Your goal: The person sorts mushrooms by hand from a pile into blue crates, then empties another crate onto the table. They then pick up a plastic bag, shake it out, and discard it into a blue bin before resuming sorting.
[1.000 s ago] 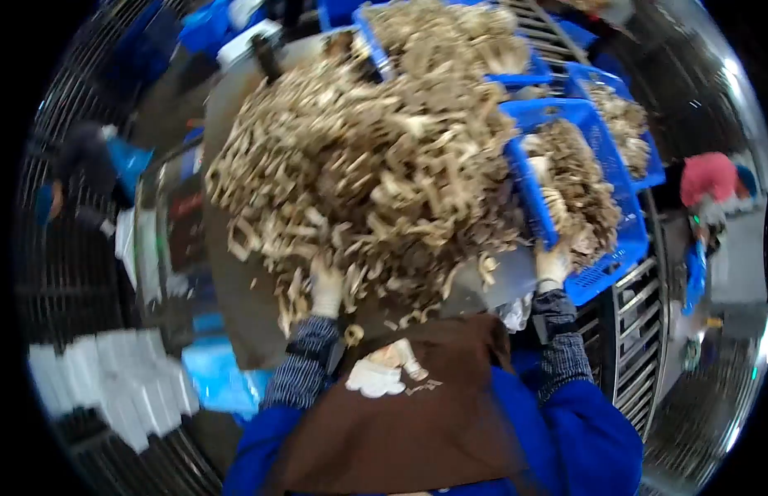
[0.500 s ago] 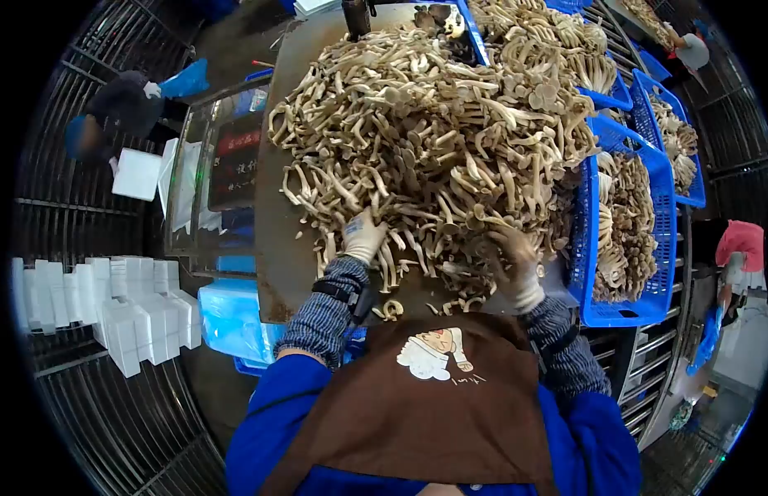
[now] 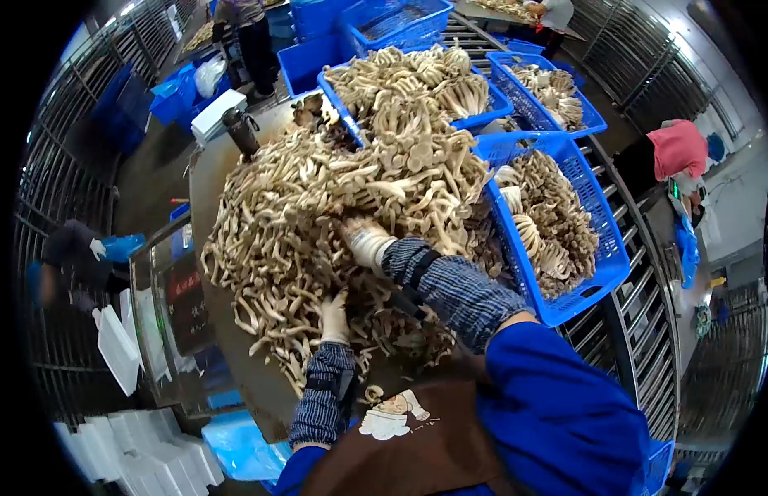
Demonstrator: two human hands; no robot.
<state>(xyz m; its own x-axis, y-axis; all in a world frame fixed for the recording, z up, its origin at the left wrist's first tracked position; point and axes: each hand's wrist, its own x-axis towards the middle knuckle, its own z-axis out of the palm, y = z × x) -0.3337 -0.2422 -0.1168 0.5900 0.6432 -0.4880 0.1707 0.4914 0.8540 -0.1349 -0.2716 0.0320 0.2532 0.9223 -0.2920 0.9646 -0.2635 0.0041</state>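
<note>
A large heap of long-stemmed brown mushrooms (image 3: 268,223) covers the metal table (image 3: 243,372). My left hand (image 3: 334,319), in a pale glove, touches the near side of the heap. Its thumb and a finger are apart and stretched out, with mushrooms around them. Further in and to the right, my right hand (image 3: 366,240) reaches into the heap, its fingertips buried among the stems. What it grips, if anything, is hidden.
A blue basket (image 3: 558,310) of lined-up mushrooms stands right of the heap; another blue basket (image 3: 504,106) is behind it. A dark flask (image 3: 241,132) stands at the table's far left. White foam boxes (image 3: 136,455) lie lower left. Co-workers are in the background, one wearing pink (image 3: 677,149).
My right hand has moved left and further into the heap, from the near right side. The left hand stays at the near side. The view has swung to the right.
</note>
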